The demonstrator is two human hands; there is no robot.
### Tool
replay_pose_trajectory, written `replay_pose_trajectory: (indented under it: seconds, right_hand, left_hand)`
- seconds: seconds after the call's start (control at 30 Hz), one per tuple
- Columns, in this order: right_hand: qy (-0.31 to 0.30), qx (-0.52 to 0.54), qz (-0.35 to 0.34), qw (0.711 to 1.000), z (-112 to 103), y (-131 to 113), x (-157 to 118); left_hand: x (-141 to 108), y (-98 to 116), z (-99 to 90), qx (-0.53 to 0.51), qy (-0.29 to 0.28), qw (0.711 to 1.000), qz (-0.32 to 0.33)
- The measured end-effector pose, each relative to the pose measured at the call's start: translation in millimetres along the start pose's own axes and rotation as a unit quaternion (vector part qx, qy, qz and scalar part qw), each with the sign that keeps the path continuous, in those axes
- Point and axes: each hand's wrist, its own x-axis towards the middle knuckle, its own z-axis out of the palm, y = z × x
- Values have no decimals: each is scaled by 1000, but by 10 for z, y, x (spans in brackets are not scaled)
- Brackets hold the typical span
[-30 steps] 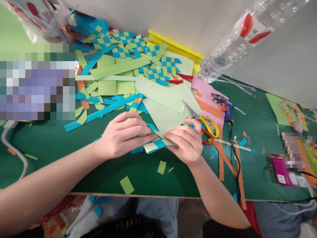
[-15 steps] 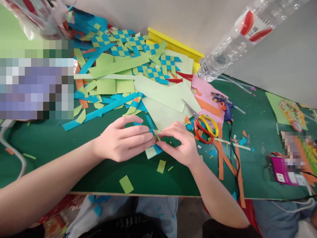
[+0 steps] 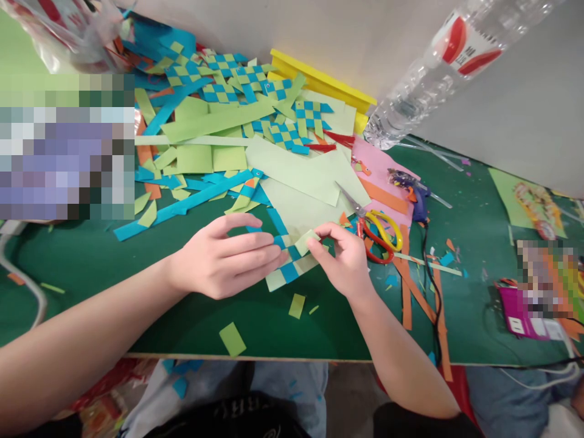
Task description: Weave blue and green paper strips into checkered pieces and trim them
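Note:
A small blue-and-green woven paper piece [image 3: 288, 272] is in my left hand [image 3: 230, 255], whose closed fingers cover its left part; the thumb is hidden. My right hand [image 3: 344, 258] pinches the end of a pale green paper strip [image 3: 305, 243] between thumb and forefinger, at the right side of the weave. Loose blue and green strip ends stick out around the piece. Just below lie two small green paper scraps, one the nearer scrap [image 3: 297, 306] and the other closer to the table edge [image 3: 232, 339].
Scissors [image 3: 382, 236] with red and yellow handles lie right of my right hand. Behind are pale green sheets [image 3: 305, 176], several woven paper fish [image 3: 287, 135] and blue strips [image 3: 191, 205]. A plastic bottle [image 3: 424, 85] stands at the back. A black cord [image 3: 426, 267] crosses the green table.
My right hand has shifted slightly right and up, and the pale green strip now shows folded up in its fingertips. More of the weave is uncovered. My left hand stays put.

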Motion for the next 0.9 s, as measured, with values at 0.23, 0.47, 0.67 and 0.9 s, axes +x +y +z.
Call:
replay_pose_trajectory:
  seconds: [0.23, 0.47, 0.67, 0.9]
  right_hand:
    - [12, 5, 30, 999, -10, -4, 16]
    - [20, 0, 49, 999, -20, 6, 25]
    - [-6, 27, 40, 999, -62, -2, 43]
    - [-98, 69, 103, 987, -86, -39, 69]
  left_hand:
    - [-13, -13, 9, 14, 0, 1000, 28]
    - [5, 5, 7, 18, -4, 1000, 16]
    - [9, -6, -3, 24, 9, 999, 35]
    - [-31, -22, -50, 47, 7, 997, 57]
